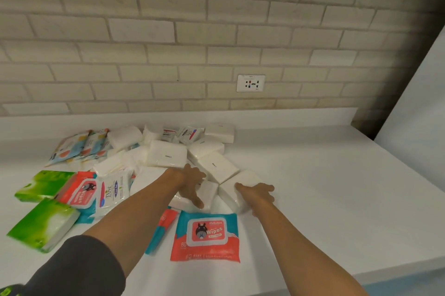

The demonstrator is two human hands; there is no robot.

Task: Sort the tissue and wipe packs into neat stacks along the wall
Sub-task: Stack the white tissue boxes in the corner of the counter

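A loose heap of white tissue packs [167, 156] lies on the white counter [325, 187] near the brick wall. My left hand [192, 183] rests on one white pack [209, 193], fingers curled over its top. My right hand [258, 194] grips the side of another white pack [232, 191] just to the right. A red and teal wipes pack [206, 235] lies flat in front of both hands. A second wipes pack [80, 191], a Dove pack [113, 193] and two green tissue packs [43, 223] lie at the left.
Patterned wipe packs [77, 147] lie at the back left beside the heap. A wall socket [250, 83] sits above the counter. A white panel [414, 107] closes the right side. The counter's front edge runs along the bottom right.
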